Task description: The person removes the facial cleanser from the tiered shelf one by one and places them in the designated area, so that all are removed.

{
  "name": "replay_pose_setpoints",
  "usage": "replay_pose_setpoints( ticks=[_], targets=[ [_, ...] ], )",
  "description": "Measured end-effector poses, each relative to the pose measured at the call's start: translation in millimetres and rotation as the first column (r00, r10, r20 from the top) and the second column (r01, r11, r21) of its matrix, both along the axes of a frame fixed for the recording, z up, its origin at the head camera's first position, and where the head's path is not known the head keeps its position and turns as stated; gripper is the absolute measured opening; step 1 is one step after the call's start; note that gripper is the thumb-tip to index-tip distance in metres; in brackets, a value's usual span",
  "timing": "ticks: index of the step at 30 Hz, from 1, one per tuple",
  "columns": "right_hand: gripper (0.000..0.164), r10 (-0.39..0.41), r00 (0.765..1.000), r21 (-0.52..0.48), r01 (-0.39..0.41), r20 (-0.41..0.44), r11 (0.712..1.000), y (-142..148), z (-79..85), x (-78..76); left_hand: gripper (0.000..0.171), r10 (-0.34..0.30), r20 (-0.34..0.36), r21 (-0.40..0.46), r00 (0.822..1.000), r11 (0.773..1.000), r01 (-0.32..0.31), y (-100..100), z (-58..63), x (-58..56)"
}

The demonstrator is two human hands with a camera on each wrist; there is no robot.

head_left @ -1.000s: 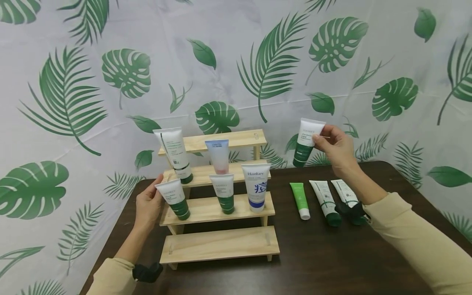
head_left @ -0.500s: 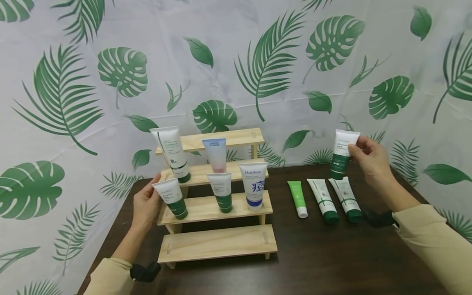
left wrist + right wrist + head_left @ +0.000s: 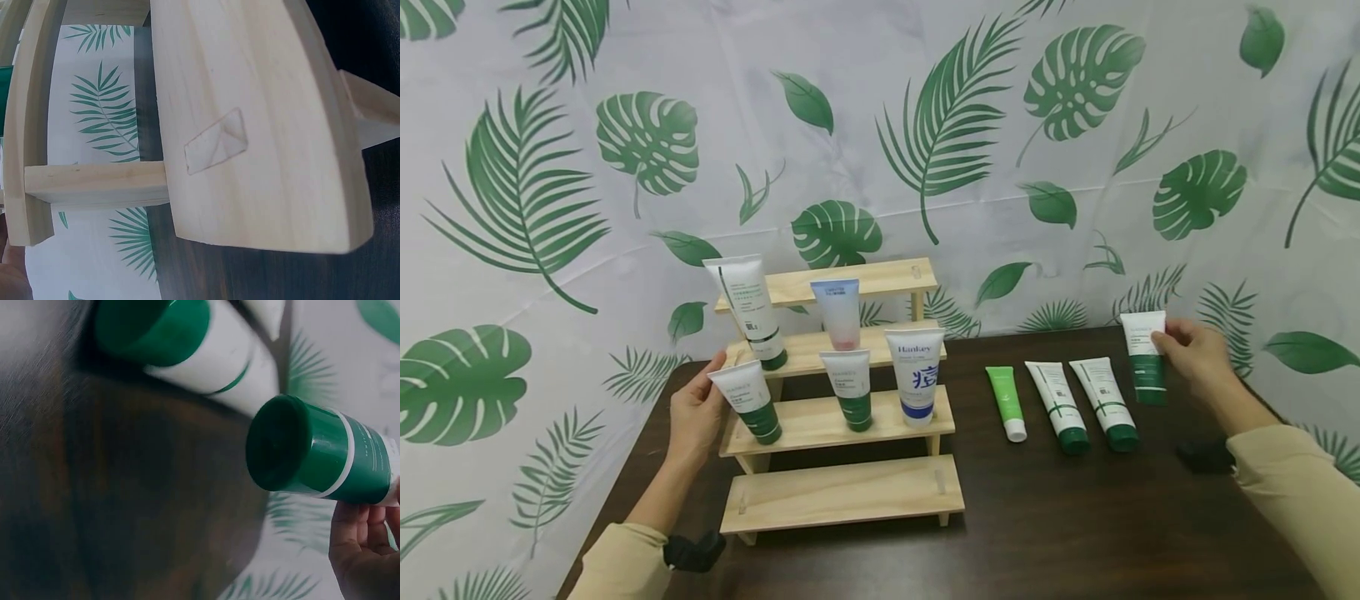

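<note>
My right hand (image 3: 1198, 358) pinches a white and green squeeze tube (image 3: 1146, 358) by its upper right edge, cap down. In the right wrist view the tube's green cap (image 3: 278, 444) points toward the table, above the dark surface. Just left of it in the head view lie two white tubes with green caps, the nearer one a white tube (image 3: 1103, 400). My left hand (image 3: 694, 412) grips the left end of a stepped wooden display stand (image 3: 842, 496), beside a tilted white and green tube (image 3: 748, 404). In the left wrist view only a bit of that hand (image 3: 14, 275) shows.
On the stand are also a tall white tube (image 3: 748, 308), a blue-pink tube (image 3: 838, 317), a small white-green tube (image 3: 850, 392) and a Hankey tube (image 3: 916, 375). A bright green tube (image 3: 1006, 404) lies on the dark table (image 3: 1060, 525). A leaf-print cloth (image 3: 865, 125) hangs behind.
My right hand has carried the white and green tube rightward and down, from beside the stand to the right of the lying tubes. My left hand stays at the stand.
</note>
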State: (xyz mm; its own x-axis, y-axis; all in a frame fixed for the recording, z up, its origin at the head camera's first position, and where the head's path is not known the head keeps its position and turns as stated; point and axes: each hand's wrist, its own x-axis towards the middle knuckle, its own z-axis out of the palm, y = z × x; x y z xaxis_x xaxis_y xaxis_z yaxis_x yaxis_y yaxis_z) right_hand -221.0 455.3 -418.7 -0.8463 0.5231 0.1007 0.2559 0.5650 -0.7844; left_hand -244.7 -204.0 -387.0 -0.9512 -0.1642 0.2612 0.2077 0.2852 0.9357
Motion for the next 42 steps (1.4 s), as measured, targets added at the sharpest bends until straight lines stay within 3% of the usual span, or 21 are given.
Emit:
replay_pose_setpoints(
  ticks=[4, 7, 19, 42],
  targets=[
    [0.066, 0.026, 0.997, 0.05, -0.03, 0.072, 0.998, 23, -24.3, -4.2, 0.04, -0.002, 0.005, 0.003, 1.0, 1.0, 0.002, 0, 0.3, 0.0],
    [0.065, 0.049, 0.992, 0.091, -0.059, 0.113, 0.994, 29, -33.8, -3.2, 0.04, -0.001, 0.012, 0.001, 1.0, 1.0, 0.001, 0, 0.7, 0.3],
    [0.047, 0.082, 0.979, 0.167, -0.114, 0.187, 0.979, -5, -5.2, 18.2, 0.039, -0.002, 0.005, -0.014, 1.0, 1.0, 0.002, -1, 0.7, 0.4],
    [0.046, 0.007, 0.957, 0.071, -0.029, 0.291, 0.997, -1, -24.2, 3.6, 0.039, 0.007, -0.016, -0.055, 1.0, 0.998, -0.007, 0, 0.8, 2.8]
  ],
)
